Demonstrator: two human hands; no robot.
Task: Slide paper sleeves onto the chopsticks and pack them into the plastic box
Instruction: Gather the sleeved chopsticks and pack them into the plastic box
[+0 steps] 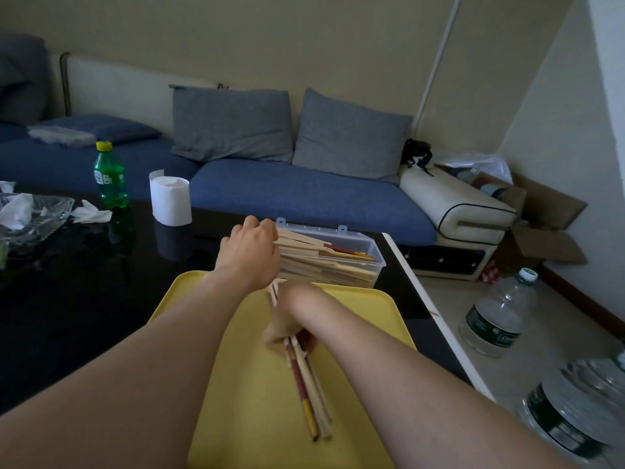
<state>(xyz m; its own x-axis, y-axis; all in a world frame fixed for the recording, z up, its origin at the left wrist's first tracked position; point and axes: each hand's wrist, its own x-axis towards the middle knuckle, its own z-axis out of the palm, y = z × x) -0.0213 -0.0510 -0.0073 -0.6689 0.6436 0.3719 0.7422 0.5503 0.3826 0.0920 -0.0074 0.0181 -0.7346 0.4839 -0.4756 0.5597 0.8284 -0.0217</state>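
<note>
Plastic box [370, 264]: just beyond the yellow tray [209, 299] on the dark worktop [84, 282], stacked with paper sleeves [324, 265]. Your left hand [248, 252]: fingers curled on the stack's left end. Your right hand [292, 324]: clamped round 1 bundle of chopsticks [307, 394] over the tray. Step, likely: drawing 1 sleeve. Next: line chopstick tips up with the sleeve mouth.
</note>
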